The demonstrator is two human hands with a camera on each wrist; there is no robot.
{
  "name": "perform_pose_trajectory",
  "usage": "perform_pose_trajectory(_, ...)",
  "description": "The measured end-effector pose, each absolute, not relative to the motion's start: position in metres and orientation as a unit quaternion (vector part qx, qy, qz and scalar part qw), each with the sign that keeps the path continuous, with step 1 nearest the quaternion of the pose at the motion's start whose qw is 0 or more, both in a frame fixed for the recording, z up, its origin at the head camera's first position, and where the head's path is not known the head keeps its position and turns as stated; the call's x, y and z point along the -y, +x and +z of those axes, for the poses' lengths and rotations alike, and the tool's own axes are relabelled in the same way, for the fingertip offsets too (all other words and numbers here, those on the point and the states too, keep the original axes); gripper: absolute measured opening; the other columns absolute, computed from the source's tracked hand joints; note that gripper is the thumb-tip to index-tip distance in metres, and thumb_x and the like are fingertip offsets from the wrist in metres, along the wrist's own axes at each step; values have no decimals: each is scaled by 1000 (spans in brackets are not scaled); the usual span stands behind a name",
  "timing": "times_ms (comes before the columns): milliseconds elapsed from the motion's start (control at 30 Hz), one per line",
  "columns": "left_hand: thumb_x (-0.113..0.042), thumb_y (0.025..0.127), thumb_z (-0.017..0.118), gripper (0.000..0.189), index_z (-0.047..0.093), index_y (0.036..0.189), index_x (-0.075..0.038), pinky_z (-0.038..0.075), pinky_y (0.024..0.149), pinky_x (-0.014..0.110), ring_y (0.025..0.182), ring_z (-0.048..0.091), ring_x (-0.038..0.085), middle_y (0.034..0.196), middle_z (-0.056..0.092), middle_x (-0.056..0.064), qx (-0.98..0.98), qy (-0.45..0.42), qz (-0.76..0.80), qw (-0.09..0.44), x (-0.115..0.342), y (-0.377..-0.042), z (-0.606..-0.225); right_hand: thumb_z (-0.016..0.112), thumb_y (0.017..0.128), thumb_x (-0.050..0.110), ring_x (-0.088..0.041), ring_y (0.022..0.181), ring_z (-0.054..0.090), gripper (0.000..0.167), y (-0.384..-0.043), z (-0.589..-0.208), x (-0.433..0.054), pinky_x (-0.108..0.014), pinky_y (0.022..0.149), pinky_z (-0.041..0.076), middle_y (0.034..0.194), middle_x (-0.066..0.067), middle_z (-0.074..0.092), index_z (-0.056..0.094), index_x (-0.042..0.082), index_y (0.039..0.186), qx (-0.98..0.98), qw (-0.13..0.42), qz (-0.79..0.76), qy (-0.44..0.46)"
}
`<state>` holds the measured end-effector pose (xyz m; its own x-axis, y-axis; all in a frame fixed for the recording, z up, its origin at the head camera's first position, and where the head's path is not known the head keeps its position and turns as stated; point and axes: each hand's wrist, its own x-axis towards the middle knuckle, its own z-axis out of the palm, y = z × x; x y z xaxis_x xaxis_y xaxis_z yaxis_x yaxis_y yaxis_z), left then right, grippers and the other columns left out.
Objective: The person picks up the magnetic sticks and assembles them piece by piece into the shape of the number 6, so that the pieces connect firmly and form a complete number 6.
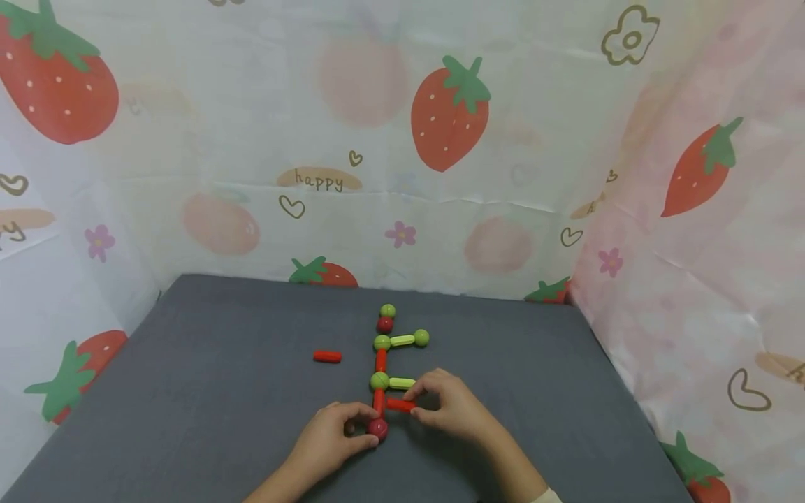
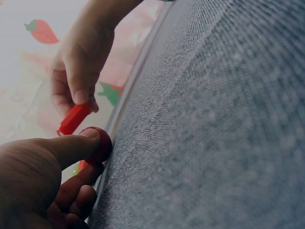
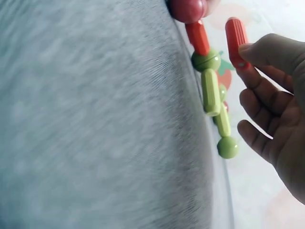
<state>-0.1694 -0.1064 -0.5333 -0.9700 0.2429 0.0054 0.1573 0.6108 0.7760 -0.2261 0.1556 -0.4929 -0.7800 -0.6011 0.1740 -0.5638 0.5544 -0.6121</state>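
Observation:
My left hand (image 1: 327, 436) pinches a dark red ball (image 1: 378, 428) at the near end of a chain of balls and sticks on the table. Between thumb and fingers, my right hand (image 1: 455, 409) holds a loose red stick (image 3: 236, 42), raised just right of that ball. From the red ball, a red stick (image 1: 379, 403) leads to a green ball (image 1: 379, 381), then another red stick (image 1: 381, 360) to a second green ball (image 1: 381, 343). A yellow-green stick (image 3: 210, 93) juts right from the nearer green ball, its tip partly behind my right fingers in the head view.
Off the farther green ball, a yellow-green stick (image 1: 402, 340) ends in a green ball (image 1: 421, 338). Beyond stand a red ball (image 1: 385, 324) and a green ball (image 1: 387, 311). One red stick (image 1: 328, 356) lies left on the grey table (image 1: 220, 391). Strawberry-print cloth (image 1: 251, 140) hangs behind.

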Motion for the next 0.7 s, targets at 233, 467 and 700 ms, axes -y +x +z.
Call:
perform_pose_trajectory(233,-42,81,86,29,75,107,-36,41,63,27,74,49,10,85,63,-14,-896,116,427,48,105,-169,-533,79,89,16,-9,101,59,23,-227,-503,-162,-32,91,50,104,19,66,73,33,104,-880,73,-338,-327)
perform_pose_trajectory(467,-45,79,86,30,75,107,-39,42,67,27,77,51,10,88,63,-16,-901,103,417,58,105,-170,-532,80,88,17,-9,100,59,21,-225,-506,-166,-33,93,50,101,18,66,74,32,101,-880,102,-338,-317)
perform_pose_trajectory(700,-43,80,86,29,75,106,-39,40,64,27,75,50,11,84,62,-13,-897,105,425,59,104,-170,-533,80,86,17,-3,97,56,21,-223,-509,-166,-28,90,48,99,20,65,75,31,101,-878,128,-326,-326)
